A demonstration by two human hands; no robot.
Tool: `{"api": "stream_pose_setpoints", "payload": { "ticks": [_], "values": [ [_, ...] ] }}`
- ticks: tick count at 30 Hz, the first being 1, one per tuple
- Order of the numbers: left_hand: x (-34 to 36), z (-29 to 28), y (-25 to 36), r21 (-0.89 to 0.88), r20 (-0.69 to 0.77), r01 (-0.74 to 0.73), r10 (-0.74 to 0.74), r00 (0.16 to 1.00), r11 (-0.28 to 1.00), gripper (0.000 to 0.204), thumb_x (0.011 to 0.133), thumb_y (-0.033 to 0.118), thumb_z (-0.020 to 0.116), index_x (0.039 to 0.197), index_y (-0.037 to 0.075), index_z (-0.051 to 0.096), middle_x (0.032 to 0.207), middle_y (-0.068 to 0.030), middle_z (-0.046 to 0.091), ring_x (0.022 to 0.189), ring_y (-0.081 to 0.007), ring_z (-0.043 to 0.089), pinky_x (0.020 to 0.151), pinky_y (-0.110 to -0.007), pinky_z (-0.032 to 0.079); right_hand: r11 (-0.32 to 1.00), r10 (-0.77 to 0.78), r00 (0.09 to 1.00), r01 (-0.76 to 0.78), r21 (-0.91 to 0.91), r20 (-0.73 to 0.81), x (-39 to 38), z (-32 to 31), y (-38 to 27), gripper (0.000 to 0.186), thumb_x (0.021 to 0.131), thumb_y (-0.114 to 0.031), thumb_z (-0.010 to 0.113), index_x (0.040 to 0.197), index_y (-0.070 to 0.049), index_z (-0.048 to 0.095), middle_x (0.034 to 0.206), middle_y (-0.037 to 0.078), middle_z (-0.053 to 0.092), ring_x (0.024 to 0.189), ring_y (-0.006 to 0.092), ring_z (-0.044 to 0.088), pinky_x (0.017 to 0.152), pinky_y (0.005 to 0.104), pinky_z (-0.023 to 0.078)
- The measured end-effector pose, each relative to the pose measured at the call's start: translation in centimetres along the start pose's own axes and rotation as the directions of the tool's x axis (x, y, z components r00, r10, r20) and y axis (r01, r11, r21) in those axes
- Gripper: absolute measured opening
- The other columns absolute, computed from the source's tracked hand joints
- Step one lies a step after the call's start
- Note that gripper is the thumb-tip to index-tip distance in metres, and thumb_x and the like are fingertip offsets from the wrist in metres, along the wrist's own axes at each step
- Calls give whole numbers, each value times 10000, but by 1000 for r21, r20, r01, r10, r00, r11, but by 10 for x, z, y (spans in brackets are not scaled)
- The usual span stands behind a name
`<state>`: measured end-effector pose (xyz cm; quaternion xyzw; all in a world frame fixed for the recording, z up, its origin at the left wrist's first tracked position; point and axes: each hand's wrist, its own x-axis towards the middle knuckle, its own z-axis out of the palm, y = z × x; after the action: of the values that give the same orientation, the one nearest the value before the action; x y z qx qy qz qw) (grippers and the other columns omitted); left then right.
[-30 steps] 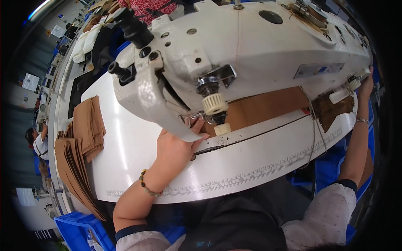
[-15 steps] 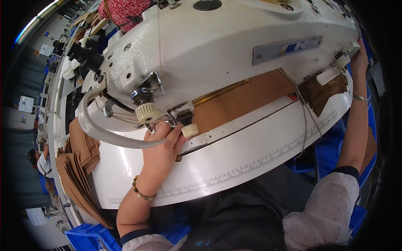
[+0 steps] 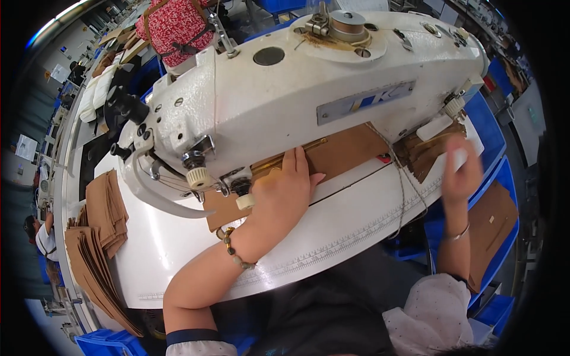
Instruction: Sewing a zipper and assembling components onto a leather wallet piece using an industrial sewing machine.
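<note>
A white sewing machine (image 3: pixel 279 83) stands over the white tabletop (image 3: pixel 350 225). Under its arm lies a brown strip (image 3: pixel 350 148) with a gold zipper (image 3: pixel 314 142) along it. My left hand (image 3: pixel 279 196) rests on the strip beside the needle area, its fingers stretched over the zipper and material. Toward the table's right edge my right hand (image 3: pixel 460 172) is raised, blurred, with fingers loosely apart and nothing visible in it. It is near a crumpled dark brown piece (image 3: pixel 418 154) and the hanging cords.
Stacked brown pieces (image 3: pixel 104 219) lie at the table's left. A blue bin (image 3: pixel 504 178) with brown panels (image 3: pixel 493 225) is at the right, another blue bin (image 3: pixel 107 344) at lower left. A person in red (image 3: pixel 178 32) is behind the machine; another person (image 3: pixel 44 237) works far left.
My left hand has moved right from the needle area onto the zipper strip, which now extends left of the needle. My right hand has come down from the machine's far right end.
</note>
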<state>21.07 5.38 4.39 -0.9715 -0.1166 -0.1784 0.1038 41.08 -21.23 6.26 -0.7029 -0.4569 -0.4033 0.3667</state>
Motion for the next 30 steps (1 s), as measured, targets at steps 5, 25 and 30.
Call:
{"api": "stream_pose_setpoints", "payload": {
  "ticks": [5, 25, 30],
  "values": [
    [-23, -6, -4, -98, 8, -43, 44, 999, 994, 475, 962, 421, 683, 1210, 16, 716, 1286, -136, 722, 584, -205, 713, 527, -285, 564, 999, -23, 869, 9, 32, 495, -42, 17, -58, 188, 858, -37, 706, 1039, 8, 689, 1099, 191, 710, 981, 369, 700, 883, 442, 574],
    [-121, -37, -87, -368, -272, -378, 291, 917, 849, 235, 811, 186, 824, 1012, 84, 758, 1194, -49, 740, 900, -179, 696, 735, -286, 574, 982, -132, 806, 27, 187, 577, 19, 37, -93, 173, 828, -61, 765, 992, -33, 716, 1025, 112, 719, 931, 331, 688, 824, 434, 564],
    [-119, -32, -85, -454, -32, 51, -73, 997, 890, 411, 894, 80, 729, 1272, -4, 591, 1389, -187, 586, 1087, -375, 664, 835, -411, 587, 833, -516, 645, 224, 506, 564, 27, 114, -147, 414, 834, -339, 790, 1085, -22, 701, 1180, 119, 684, 1147, 310, 644, 987, 425, 528]
  ]
}}
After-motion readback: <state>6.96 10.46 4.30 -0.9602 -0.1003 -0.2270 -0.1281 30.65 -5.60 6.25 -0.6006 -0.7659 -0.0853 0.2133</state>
